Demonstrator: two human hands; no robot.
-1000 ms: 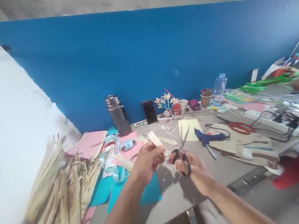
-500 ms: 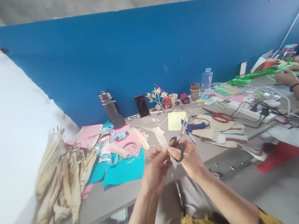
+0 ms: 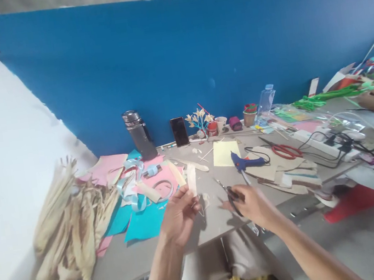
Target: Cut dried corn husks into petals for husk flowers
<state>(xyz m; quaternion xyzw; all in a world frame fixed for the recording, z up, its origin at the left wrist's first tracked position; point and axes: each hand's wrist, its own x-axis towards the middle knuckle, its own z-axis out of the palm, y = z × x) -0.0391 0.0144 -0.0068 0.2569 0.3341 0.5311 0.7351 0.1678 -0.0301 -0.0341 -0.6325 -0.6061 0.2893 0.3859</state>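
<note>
Between the thumb and fingers of my left hand [image 3: 182,210] is a pale strip of husk [image 3: 191,180], held upright above the table's front part. My right hand [image 3: 249,203] grips black-handled scissors [image 3: 230,193], whose blades point up and to the left, apart from the strip. Small pale scraps [image 3: 206,198] lie on the table between my hands. A blue glue gun [image 3: 248,162] rests just beyond my right hand, close to a yellow paper square [image 3: 225,153].
Dried husks [image 3: 82,233] hang over the table's [image 3: 123,278] left edge beside pink and blue sheets [image 3: 146,222]. Behind stand a thermos [image 3: 140,137], a phone [image 3: 179,131] and a bottle [image 3: 266,101]. Red-handled scissors [image 3: 286,151], cables and a power strip [image 3: 316,144] lie right, near another person's hand [image 3: 372,100].
My hands have moved apart: the right one, with the scissors, went right and down, the left one moved left with the strip. The strip now stands more upright, and the view has shifted slightly.
</note>
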